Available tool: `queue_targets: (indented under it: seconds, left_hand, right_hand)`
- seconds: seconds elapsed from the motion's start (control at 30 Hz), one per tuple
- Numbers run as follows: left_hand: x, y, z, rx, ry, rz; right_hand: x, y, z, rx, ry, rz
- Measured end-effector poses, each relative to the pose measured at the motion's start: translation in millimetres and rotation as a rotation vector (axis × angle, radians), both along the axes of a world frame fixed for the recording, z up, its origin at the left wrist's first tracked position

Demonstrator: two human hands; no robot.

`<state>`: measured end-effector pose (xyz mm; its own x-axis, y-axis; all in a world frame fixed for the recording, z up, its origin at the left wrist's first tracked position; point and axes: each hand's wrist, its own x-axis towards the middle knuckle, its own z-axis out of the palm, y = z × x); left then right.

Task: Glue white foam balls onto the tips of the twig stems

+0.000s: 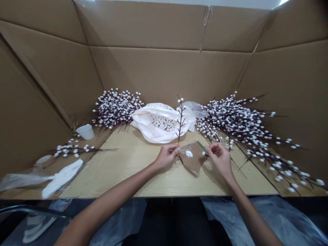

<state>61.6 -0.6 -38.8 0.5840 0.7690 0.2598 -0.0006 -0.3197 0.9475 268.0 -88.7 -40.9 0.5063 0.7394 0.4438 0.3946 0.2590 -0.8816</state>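
Observation:
My left hand (167,155) is closed, its fingertips pinching the lower stem of an upright brown berry twig (181,119). A few white berries sit on that twig, and several of its side stubs are bare. Beside those fingers lies a brown piece of card (192,165) with a white blob (189,154) on it and a green strip (201,146) along one edge. At the card's right side my right hand (219,158) is closed, fingers pinched around a small dark piece with a white tip (204,153); its exact kind is unclear.
Behind my hands, a white bag (143,128) holds many loose white berries (164,123). Berry sprays are heaped at left (116,109) and right (235,118). On the left are a white cup (86,132), a tape roll (44,161) and white material (63,177). Cardboard walls (146,68) enclose the table.

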Motion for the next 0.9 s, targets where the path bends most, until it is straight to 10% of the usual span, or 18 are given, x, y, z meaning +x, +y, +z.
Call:
queue_targets:
  seconds: [0.3, 0.9]
  left_hand:
    - [-1, -5, 4.4, 0.024, -0.076, 0.033]
    - [-2, -11, 5.2, 0.008, -0.137, 0.072]
  right_hand:
    - [-57, 48, 35.0, -0.117, 0.299, 0.447]
    - [-89, 52, 42.2, -0.039, 0.301, 0.469]
